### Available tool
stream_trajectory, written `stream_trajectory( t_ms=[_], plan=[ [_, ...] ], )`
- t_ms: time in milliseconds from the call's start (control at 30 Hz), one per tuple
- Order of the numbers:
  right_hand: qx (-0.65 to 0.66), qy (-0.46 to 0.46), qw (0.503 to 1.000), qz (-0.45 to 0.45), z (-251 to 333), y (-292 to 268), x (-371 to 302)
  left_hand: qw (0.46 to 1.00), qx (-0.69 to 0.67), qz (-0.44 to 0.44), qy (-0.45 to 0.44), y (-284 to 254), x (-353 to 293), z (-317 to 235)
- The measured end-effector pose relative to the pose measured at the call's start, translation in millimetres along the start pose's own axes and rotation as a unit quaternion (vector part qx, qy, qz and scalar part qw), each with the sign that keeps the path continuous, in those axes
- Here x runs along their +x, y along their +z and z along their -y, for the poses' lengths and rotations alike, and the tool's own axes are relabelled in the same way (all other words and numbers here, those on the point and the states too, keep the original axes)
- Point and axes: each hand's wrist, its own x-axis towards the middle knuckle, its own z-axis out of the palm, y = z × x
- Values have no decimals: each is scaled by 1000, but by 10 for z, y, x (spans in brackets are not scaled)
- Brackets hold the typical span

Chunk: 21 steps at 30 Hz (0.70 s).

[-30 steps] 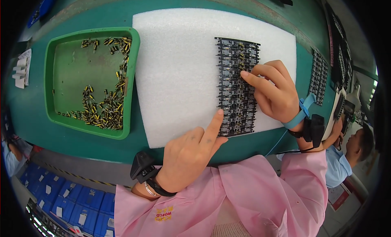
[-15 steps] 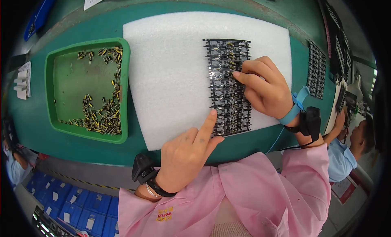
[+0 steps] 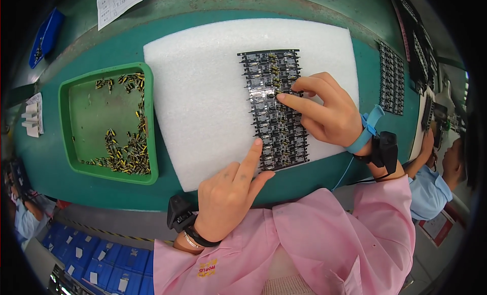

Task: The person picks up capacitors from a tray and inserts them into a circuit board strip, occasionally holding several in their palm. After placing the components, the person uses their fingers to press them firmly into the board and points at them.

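Note:
A black circuit board panel (image 3: 261, 115) with rows of small parts lies on a white foam sheet (image 3: 195, 92). Small yellow-and-black components (image 3: 275, 72) run in a column down its middle. My left hand (image 3: 223, 193) rests at the panel's lower left, its index fingertip on the left edge and the thumb near the bottom edge. Over the panel's right half is my right hand (image 3: 329, 112), its index finger stretched out onto the component column and another finger bent above it. Nothing shows held in either hand; the right thumb is partly hidden.
Left of the foam stands a green tray (image 3: 153, 137) holding loose yellow-and-black leaded components (image 3: 129, 155). Another board panel (image 3: 391, 79) lies to the right. A blue bin (image 3: 46, 36) and a paper sheet (image 3: 116, 6) are at the back. A co-worker (image 3: 431, 186) sits at right.
The panel appears further left in the picture, as the view has shifted somewhat. My right index finger has straightened and reaches further over the column. My left hand keeps its place by the panel's edge.

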Motion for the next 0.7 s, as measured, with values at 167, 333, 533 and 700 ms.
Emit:
stream_trajectory(
  t_ms=[167,333,533,700],
  plan=[
    [-42,-10,999,10,36,-153,-42,1000,0,-6,13,-50,29,-139],
    [-47,-18,999,11,117,-287,-71,1000,3,-5,12,-149,-15,-279],
    [21,-23,998,-47,140,-394,-205,1000,-14,-23,6,-132,-57,-400],
    [77,-14,989,-123,612,-670,-378,999,-25,-18,-11,-369,-200,-775]
  ],
)
